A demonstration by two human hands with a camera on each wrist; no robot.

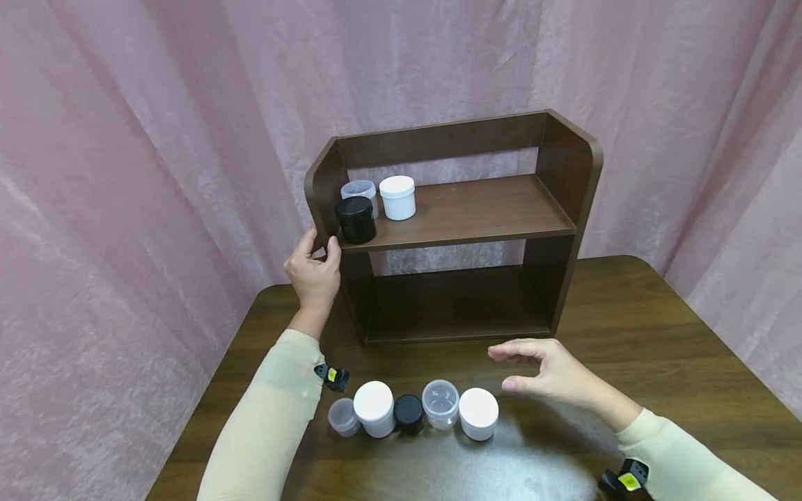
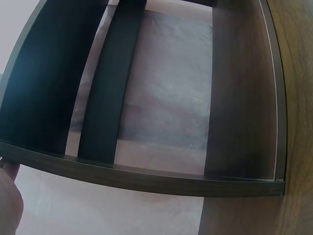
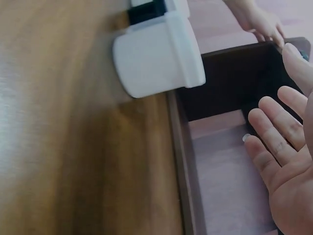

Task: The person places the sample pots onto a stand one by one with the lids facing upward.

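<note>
The left wrist view shows only dark shelf (image 2: 146, 181) boards and a sliver of the left hand (image 2: 9, 200); the head view shows that hand (image 1: 313, 273) gripping the shelf's left side panel; the right hand (image 1: 551, 372), fingers relaxed and holding nothing, hovers beside the smooth white-lidded round jar (image 1: 479, 413) near the table's (image 1: 658, 334) front edge.

Dark matt wood shelf (image 1: 464, 209); glossy wooden table (image 1: 658, 362); smooth plastic jars (image 1: 478, 413) — crushed-velvet-like pink curtain (image 1: 156, 139).
</note>
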